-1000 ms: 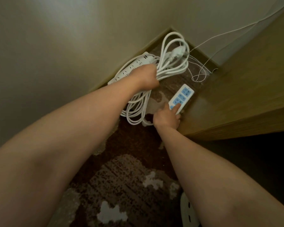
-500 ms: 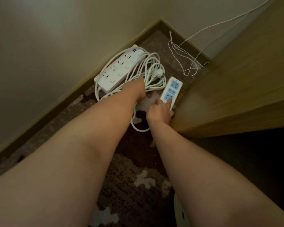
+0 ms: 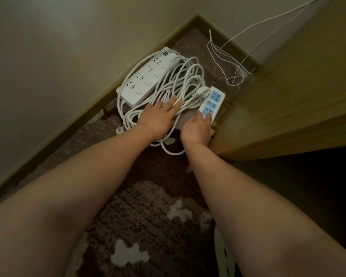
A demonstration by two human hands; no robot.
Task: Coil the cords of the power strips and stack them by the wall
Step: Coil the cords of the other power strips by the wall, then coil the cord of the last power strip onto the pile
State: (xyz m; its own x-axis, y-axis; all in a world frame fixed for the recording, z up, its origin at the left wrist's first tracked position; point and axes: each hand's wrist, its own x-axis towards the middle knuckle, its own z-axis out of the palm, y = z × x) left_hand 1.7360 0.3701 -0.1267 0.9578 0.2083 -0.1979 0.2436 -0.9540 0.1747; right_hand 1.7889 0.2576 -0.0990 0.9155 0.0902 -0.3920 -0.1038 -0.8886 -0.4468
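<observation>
The white power strip (image 3: pixel 148 80) lies along the wall (image 3: pixel 48 56). The left hand (image 3: pixel 158 118) presses flat-fingered on its coiled cord (image 3: pixel 180 84). The right hand (image 3: pixel 198 128) seemingly grips the blue-socket strip (image 3: pixel 213 102), probably to stack it next.

A brown patterned carpet (image 3: pixel 148 212) is carrying a white power strip (image 3: pixel 146 80) and coiled cords (image 3: pixel 180 82) beyond the left hand (image 3: pixel 156 118), and a blue-socket strip (image 3: pixel 213 102) under the right hand (image 3: pixel 198 126).

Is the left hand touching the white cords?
Touching. The head view shows the left hand lying flat on the coiled cords, its straight fingers pressing across several strands beside the white power strip.
</observation>
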